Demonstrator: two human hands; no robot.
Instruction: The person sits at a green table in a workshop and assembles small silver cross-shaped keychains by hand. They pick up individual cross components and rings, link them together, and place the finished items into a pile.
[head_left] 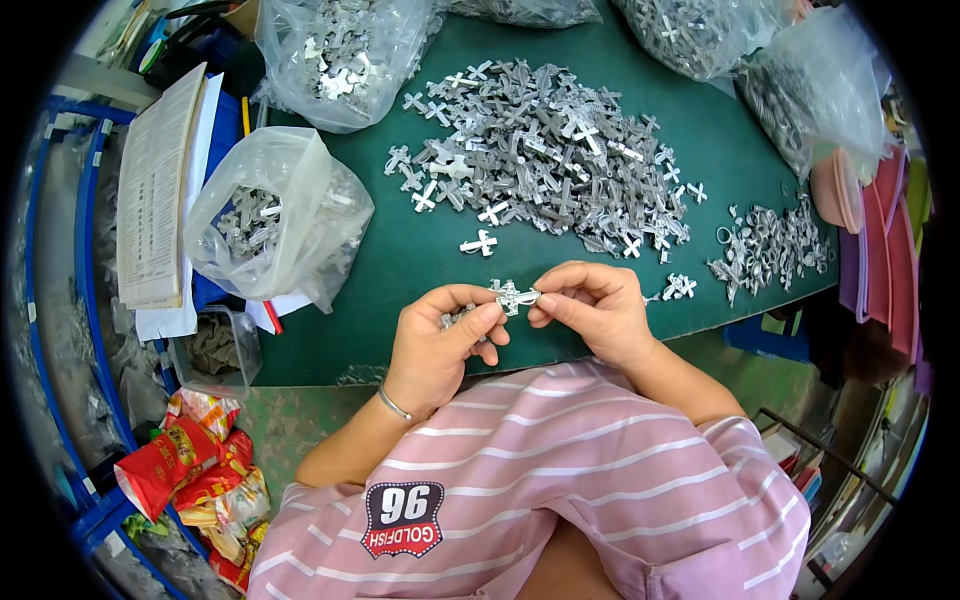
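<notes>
Between my two hands, over the near edge of the green table, is a small silver metal cross [513,297]. My left hand [440,335] pinches its left end with thumb and fingertips, and more small metal pieces [455,317] show in the curl of its fingers. At the cross's right end, the thumb and fingers of my right hand [597,308] are closed on it. A large heap of silver metal crosses [545,150] lies just beyond my hands. One loose cross [479,243] rests nearest them, apart from the heap.
Metal rings and leaf-shaped pieces [775,245] lie in a smaller pile at the right. An opened plastic bag of metal parts [270,205] stands at the left, beside a paper booklet [155,190]. More filled bags [345,50] line the far side. Below left are red packets [175,460].
</notes>
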